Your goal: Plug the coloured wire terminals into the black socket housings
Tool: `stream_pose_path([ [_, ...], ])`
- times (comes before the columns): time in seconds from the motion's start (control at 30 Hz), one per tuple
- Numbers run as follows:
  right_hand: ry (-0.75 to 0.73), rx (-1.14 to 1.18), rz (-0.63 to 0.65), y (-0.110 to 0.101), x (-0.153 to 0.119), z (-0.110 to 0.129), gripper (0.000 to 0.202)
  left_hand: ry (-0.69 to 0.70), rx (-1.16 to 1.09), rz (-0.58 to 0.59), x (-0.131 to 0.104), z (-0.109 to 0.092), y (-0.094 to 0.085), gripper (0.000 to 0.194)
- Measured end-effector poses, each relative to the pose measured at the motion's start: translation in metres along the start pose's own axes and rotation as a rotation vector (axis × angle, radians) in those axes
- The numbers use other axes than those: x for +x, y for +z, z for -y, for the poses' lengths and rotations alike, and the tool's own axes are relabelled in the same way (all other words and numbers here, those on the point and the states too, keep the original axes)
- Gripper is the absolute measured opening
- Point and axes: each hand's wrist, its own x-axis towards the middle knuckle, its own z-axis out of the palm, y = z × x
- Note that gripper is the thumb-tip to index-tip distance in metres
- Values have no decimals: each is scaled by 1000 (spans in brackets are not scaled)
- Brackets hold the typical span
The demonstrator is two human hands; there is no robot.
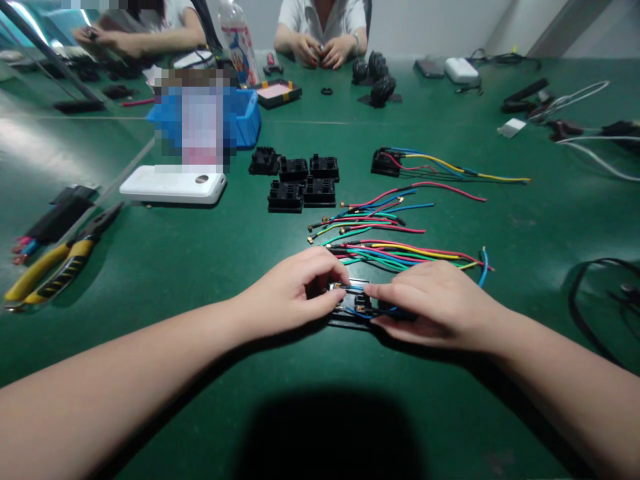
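Note:
A black plastic socket housing (350, 321) lies on the green table between my two hands, its open inner side facing up. Blue wires (356, 289) with brass-coloured terminals run across it. At its left end, my left hand (305, 287) is closed, thumb and index finger pinching at the end of the upper blue wire. From the right, my right hand (437, 303) grips the housing's right end, index fingertip on the blue wire and thumb at the near edge. The wires' far ends are hidden under the right hand. Just beyond lies a bundle of coloured wires (400, 253).
Several black housings (303, 190) sit farther back, left of a wired housing (386, 162). Loose terminal wires (370, 223) lie between. Yellow-handled pliers (65, 263), a white power bank (175, 185) and a blue bin (247, 117) are leftward. Across the table, two people's hands (323, 52) are visible.

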Motion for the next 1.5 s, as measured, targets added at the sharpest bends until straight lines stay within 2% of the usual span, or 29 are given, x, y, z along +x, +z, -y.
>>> stream_pose_path([
  [0.17, -4, 26, -38, 3, -1, -2, 23, 9, 22, -69, -2, 0, 1, 9],
  [0.3, 29, 68, -15, 3, -1, -3, 26, 37, 48, -121, -4, 0, 2, 8],
  [0.6, 46, 35, 29, 1, 0, -1, 32, 28, 29, -82, -3, 2, 3, 7],
  [0.83, 76, -52, 123, -2, 2, 4, 24, 17, 49, -19, -3, 1, 2, 10],
  [1.03, 23, -75, 63, -2, 3, 5, 18, 24, 55, -23, -2, -2, 2, 17],
  [1.17, -13, -134, 6, -2, 3, 5, 15, -21, 62, -55, -4, -3, 2, 26],
  [1.37, -84, -260, -52, -2, 1, 3, 20, 0, 83, 16, -2, -5, 0, 33],
  [1.5, -74, -258, -47, -2, 0, 3, 24, 3, 45, 47, -2, -6, -2, 35],
])
